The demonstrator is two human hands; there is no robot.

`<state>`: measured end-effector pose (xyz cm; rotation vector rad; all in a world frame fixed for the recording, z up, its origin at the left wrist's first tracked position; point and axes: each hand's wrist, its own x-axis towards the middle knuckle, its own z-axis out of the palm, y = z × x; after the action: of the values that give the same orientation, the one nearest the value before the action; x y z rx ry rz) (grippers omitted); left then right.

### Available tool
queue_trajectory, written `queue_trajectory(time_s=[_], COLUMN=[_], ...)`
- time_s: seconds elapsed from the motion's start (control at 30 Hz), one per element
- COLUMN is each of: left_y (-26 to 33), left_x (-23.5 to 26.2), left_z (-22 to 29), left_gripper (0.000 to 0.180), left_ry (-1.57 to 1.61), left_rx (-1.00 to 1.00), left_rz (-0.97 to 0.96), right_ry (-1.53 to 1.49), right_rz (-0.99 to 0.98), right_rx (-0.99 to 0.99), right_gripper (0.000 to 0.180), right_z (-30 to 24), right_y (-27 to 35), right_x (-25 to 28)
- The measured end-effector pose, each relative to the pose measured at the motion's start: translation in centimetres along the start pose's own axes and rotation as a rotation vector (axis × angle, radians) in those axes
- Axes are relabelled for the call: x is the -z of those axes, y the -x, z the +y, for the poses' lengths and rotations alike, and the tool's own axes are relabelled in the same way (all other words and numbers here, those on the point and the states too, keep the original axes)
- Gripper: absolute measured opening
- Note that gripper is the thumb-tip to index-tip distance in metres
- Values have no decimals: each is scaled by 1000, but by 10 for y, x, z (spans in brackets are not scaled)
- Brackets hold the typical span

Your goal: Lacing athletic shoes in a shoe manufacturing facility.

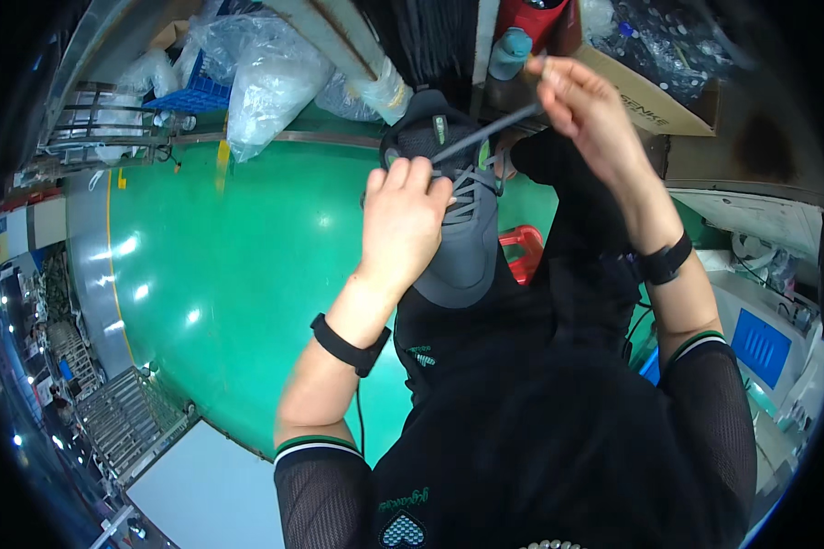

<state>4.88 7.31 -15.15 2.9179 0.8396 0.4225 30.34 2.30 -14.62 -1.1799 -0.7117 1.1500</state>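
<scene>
A dark grey lace-up sneaker [462,261] rests over my lap, its toe pointing toward me and its heel away. Pale grey laces zigzag over its front. From the shoe's upper end a flat grey shoelace [490,131] runs taut up to the right. My right hand [595,114] is closed on the far end of that lace, raised above the shoe. Beside the tongue, my left hand [398,220] has its fingers curled on the lace's near end; its fingertips partly hide the upper eyelets. Each wrist wears a black band.
Green floor [247,302] spreads to the left. Clear plastic bags [270,87] hang by a metal post at the back. A teal-capped bottle [511,55] and a cardboard box [645,105] of bagged parts stand far right. A red stool [523,252] shows beside the shoe.
</scene>
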Motion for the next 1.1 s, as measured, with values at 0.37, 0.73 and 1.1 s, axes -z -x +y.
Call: queue_trajectory(time_s=[0.37,0.73,1.1], left_y=[98,41,1], left_x=[57,4,14], left_z=[-138,-68,-39], left_gripper=[23,14,7], left_ry=[2307,1079,-134], left_rx=[396,824,249], left_rz=[664,339,132], right_ry=[565,983,1780], right_rz=[66,-175,-560], right_rx=[35,-52,834], right_gripper=[13,15,11], right_z=[34,33,27], right_y=[44,14,-20], right_x=[2,-36,-57])
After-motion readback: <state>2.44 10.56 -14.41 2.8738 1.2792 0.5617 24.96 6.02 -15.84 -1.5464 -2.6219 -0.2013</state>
